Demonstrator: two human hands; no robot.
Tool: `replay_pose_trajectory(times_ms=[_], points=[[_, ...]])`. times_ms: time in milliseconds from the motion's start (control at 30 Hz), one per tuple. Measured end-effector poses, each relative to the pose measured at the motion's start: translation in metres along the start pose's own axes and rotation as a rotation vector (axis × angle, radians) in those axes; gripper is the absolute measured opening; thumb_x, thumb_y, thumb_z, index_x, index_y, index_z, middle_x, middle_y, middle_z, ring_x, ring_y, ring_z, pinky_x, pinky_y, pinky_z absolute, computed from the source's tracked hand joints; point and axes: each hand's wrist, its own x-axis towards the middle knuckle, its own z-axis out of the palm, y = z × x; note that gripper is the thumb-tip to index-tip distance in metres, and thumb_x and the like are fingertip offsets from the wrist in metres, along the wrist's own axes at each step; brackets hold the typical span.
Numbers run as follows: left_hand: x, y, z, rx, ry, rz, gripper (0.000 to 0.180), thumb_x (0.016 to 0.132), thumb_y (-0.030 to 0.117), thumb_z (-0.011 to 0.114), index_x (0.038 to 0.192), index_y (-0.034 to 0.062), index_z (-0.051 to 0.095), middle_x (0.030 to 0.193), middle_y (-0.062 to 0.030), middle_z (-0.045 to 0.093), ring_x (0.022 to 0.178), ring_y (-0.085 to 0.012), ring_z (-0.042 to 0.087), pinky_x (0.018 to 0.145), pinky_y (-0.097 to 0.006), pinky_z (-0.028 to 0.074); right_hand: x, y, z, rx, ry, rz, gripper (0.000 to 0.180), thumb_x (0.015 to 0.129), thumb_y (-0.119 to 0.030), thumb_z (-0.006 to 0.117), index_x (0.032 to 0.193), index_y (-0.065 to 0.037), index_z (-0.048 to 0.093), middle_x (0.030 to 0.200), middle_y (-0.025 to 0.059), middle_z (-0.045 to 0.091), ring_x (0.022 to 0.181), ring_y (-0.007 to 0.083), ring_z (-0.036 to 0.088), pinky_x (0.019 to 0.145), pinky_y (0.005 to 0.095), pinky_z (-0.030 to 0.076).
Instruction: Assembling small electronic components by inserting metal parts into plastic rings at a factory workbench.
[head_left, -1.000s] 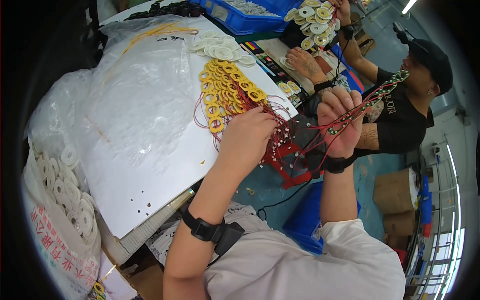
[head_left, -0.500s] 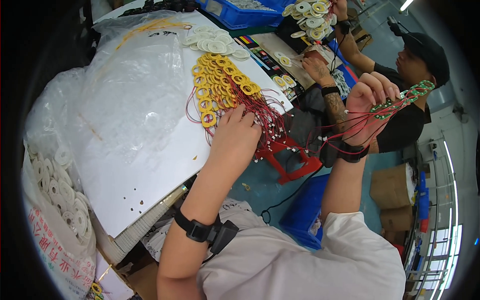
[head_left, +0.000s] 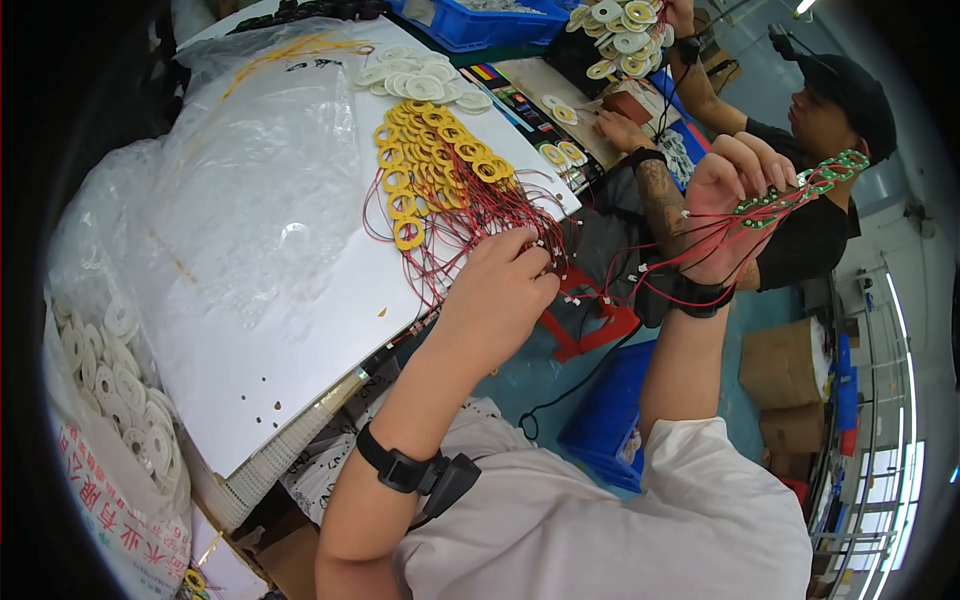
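My left hand is at the table's near right edge, its fingers curled over a tangle of red and black wires with small white plugs. The wires run from overlapping rows of yellow rings on the white table. Some fingertips are hidden among the wires. Raised on the right, my right hand is closed around a bunch of green ring-shaped circuit boards. Red and black leads with white plugs hang from that bunch, past the wrist and toward my left hand.
Clear plastic sheeting covers the table's left part. White discs lie behind the rings; more fill a bag at left. A co-worker handles coils at right. A red stool and blue bin stand below.
My left hand has slid right and nearer along the wires, its fingers more curled, and the wires spread lower over the edge. My right hand holds nearly still with the circuit boards.
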Motion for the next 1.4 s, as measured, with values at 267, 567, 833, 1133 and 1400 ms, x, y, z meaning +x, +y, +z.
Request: replay_pose_trajectory(times_ms=[267,567,833,1133,1400], points=[[-0.006,0.005,-0.001,-0.074,0.019,-0.029,0.018,0.078,0.006,0.075,0.096,0.006,0.073,0.102,-0.0056,0.069,0.11,-0.0272,0.063,0.091,-0.042,0.053,-0.003,0.014,-0.021,-0.064,0.055,0.011,0.023,0.094,-0.034,0.075,0.096,-0.015,0.064,0.094,-0.0042,0.055,0.087,0.0111,0.048,0.075,0.0272,0.041],[-0.004,-0.006,-0.016,-0.228,0.14,-0.122,0.018,0.084,0.002,0.073,0.101,0.0021,0.07,0.098,-0.011,0.069,0.1,-0.0319,0.065,0.088,-0.041,0.053,-0.033,-0.001,-0.036,-0.083,0.148,0.009,0.023,0.095,-0.034,0.074,0.095,-0.015,0.062,0.091,-0.0044,0.052,0.084,0.0106,0.047,0.073,0.0263,0.04],[-0.011,0.012,-0.039,-0.146,0.072,-0.183,0.031,0.085,-0.004,0.067,0.116,0.0007,0.069,0.109,-0.0149,0.07,0.11,-0.0324,0.066,0.095,-0.039,0.053,-0.061,0.016,0.03,-0.185,0.112,0.162,0.019,0.099,-0.015,0.067,0.086,-0.014,0.053,0.085,-0.0012,0.05,0.077,0.0129,0.047,0.067,0.029,0.04],[-0.118,0.066,-0.145,-1.014,0.494,-0.789,0.038,0.106,0.017,0.057,0.135,-0.0069,0.057,0.125,-0.0159,0.069,0.111,-0.0203,0.067,0.098,-0.033,0.05,-0.137,0.193,0.068,-0.761,0.239,0.527,0.014,0.09,0.006,0.072,0.099,-0.002,0.066,0.101,0.0075,0.063,0.084,0.0146,0.059,0.073,0.0291,0.047],[-0.156,0.08,-0.166,-0.517,0.658,-1.099,0.008,0.097,0.004,0.07,0.1,-0.0031,0.071,0.101,-0.0084,0.07,0.087,-0.0132,0.066,0.077,-0.027,0.053,-0.128,0.252,0.065,-0.961,-0.034,0.869,0.017,0.091,-0.006,0.077,0.104,-0.001,0.065,0.099,0.0049,0.064,0.082,0.0098,0.058,0.072,0.0251,0.047]])
